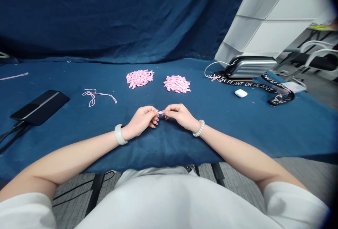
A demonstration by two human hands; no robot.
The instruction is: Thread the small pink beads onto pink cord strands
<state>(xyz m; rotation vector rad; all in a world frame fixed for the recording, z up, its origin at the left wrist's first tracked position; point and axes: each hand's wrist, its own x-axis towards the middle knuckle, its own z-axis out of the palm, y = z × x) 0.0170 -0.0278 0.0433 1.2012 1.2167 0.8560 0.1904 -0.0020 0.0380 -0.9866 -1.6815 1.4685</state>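
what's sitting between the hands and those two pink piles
Nothing visible: only blue cloth lies between the left hand, the right hand and the two piles of small pink pieces.

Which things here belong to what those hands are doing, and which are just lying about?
In use: left hand, right hand, pinched pink piece, two pink heaps, loose pink cord.
Lying about: black device, white earbud case, DR PLANT lanyard, silver case.

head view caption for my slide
Left hand and right hand pinch a pink bit over blue cloth, two pink heaps beyond.
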